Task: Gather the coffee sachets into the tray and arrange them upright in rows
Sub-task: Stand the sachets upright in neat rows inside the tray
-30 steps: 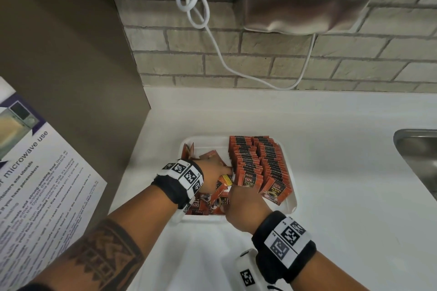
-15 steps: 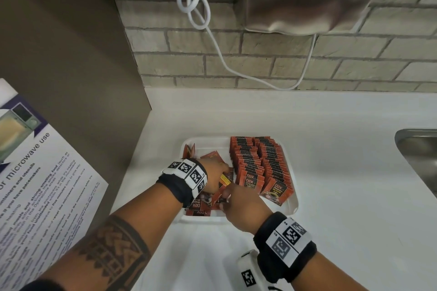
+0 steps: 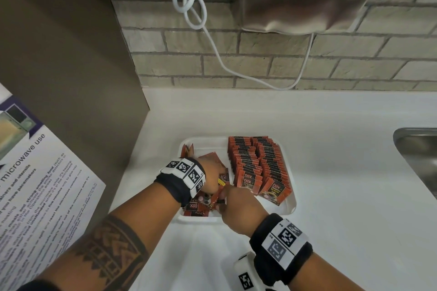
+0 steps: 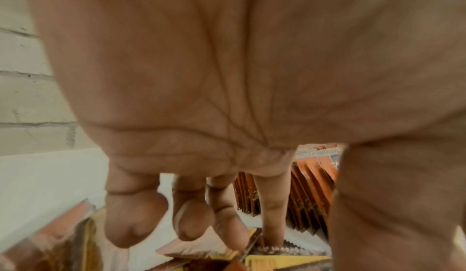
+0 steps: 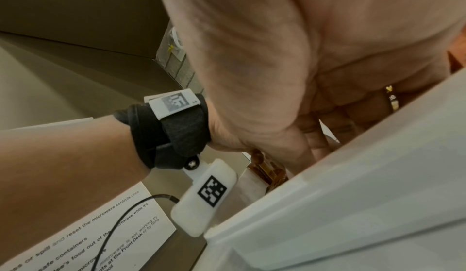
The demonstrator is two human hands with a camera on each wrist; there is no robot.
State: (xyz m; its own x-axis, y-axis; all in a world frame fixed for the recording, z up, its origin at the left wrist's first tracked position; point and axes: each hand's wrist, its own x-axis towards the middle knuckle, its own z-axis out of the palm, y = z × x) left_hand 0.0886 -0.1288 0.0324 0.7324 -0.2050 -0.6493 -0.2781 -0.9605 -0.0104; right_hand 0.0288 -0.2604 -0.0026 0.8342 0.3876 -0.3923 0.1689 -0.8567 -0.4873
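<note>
Both hands work the loose sachets (image 3: 201,205) in the near-left of the tray (image 3: 289,208). The left hand (image 3: 210,178) has its fingers (image 4: 227,221) curled, pressing one down; whether the right hand (image 3: 238,208) pinches anything I cannot tell. An elbow swing right could likely topple the upright rows (image 3: 257,165).

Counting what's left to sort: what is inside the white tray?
The white plastic tray holds two upright rows of red coffee sachets and loose sachets on its left side, partly covered by both hands.

Grey brick wall (image 3: 272,54) behind white counter (image 3: 331,172), steel sink (image 3: 418,151)
</note>
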